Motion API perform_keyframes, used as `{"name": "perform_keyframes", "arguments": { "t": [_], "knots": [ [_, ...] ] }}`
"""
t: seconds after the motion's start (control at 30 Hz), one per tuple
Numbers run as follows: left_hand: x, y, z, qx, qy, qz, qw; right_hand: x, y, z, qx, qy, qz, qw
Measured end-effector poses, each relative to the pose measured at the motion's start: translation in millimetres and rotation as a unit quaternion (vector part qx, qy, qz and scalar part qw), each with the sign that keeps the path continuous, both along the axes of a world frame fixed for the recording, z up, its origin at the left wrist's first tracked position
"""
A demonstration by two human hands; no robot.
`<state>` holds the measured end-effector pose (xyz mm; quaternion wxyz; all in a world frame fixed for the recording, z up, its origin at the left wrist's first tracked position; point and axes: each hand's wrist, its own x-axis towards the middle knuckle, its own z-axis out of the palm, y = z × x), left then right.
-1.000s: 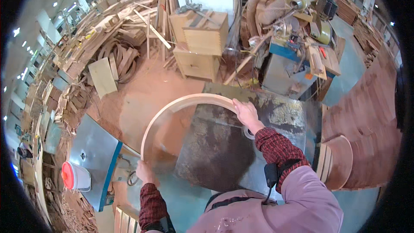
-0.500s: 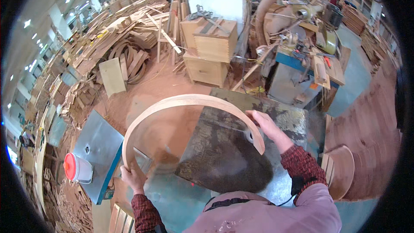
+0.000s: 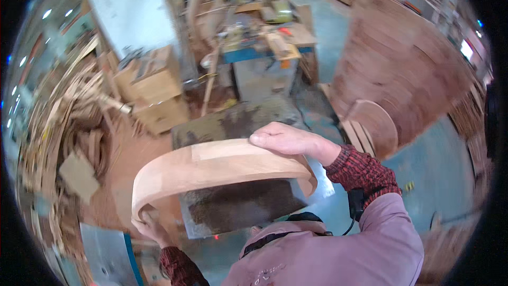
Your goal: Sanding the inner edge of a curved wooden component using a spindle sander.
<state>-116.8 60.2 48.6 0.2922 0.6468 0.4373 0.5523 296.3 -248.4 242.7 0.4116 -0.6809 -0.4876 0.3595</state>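
A curved wooden band (image 3: 211, 164), pale and bent like a half hoop, is held up in front of me with its broad outer face showing. My left hand (image 3: 152, 229) is closed around its lower left end, fingers partly hidden behind the wood. Across the band's top edge, right of the middle, lies my right hand (image 3: 288, 140), with the thumb on the outer face and the fingers mostly out of sight. Below the band is a dark, worn metal machine table (image 3: 238, 206), partly covered by it.
A second metal table with a blue edge (image 3: 108, 254) stands at the lower left. Wooden boxes (image 3: 156, 87) and heaped offcuts (image 3: 58, 122) are farther left. A cluttered workbench (image 3: 264, 77) stands ahead. Stacked curved wooden parts (image 3: 402, 69) fill the right.
My view has swung to the right. The band has tilted so its broad face shows, and my right hand has shifted from near its right end onto its top edge.
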Motion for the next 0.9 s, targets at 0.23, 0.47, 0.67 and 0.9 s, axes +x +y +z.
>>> {"name": "perform_keyframes", "arguments": {
  "t": [0.23,0.47,0.67,0.9],
  "knots": [
    [154,-73,40,-0.063,-0.224,-0.298,0.926,-23,-156,37,-0.047,-0.03,-0.169,0.984],
    [258,-202,80,0.237,-0.03,-0.384,0.892,-45,-325,45,-0.009,-0.105,-0.323,0.941],
    [353,-368,97,0.288,0.025,-0.47,0.834,-37,-481,2,0.008,-0.215,-0.401,0.891],
    [441,-534,119,0.36,0.034,-0.552,0.751,-47,-626,-46,-0.073,-0.314,-0.526,0.787]
  ]
}}
